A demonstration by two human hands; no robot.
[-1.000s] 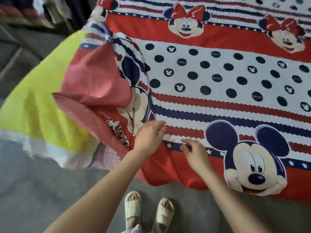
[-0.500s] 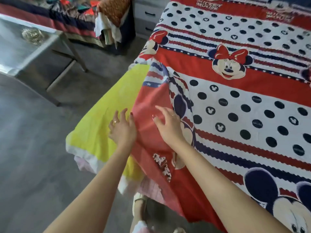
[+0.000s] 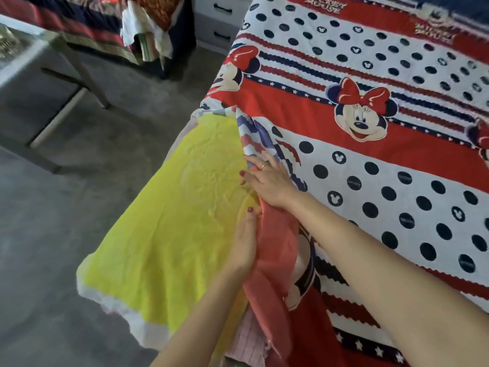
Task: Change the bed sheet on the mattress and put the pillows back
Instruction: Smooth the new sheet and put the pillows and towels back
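A red, white and navy cartoon-mouse bed sheet (image 3: 370, 160) covers the mattress. Its near-left corner is folded back, showing the faded pink underside (image 3: 277, 242). Under it a yellow sheet (image 3: 169, 221) with a white edge hangs over the mattress corner. My right hand (image 3: 267, 181) lies flat on the folded edge, fingers straight and pointing left. My left hand (image 3: 244, 242) is at the fold's edge lower down. Its thumb shows beside the pink cloth, while its fingers are hidden under the fold. No pillow is in view.
Grey floor (image 3: 66, 260) lies left of the bed. A glass-topped metal table (image 3: 39, 62) stands at upper left. Behind it is a heap of patterned cloth (image 3: 148, 25). White drawers (image 3: 219, 19) stand at the bed's far corner. Pink checked fabric (image 3: 248, 343) shows under the yellow sheet.
My view has swung left and up the bed. Both hands moved from the sheet's near hem to the folded corner; my left hand slid from the yellow sheet under the fold.
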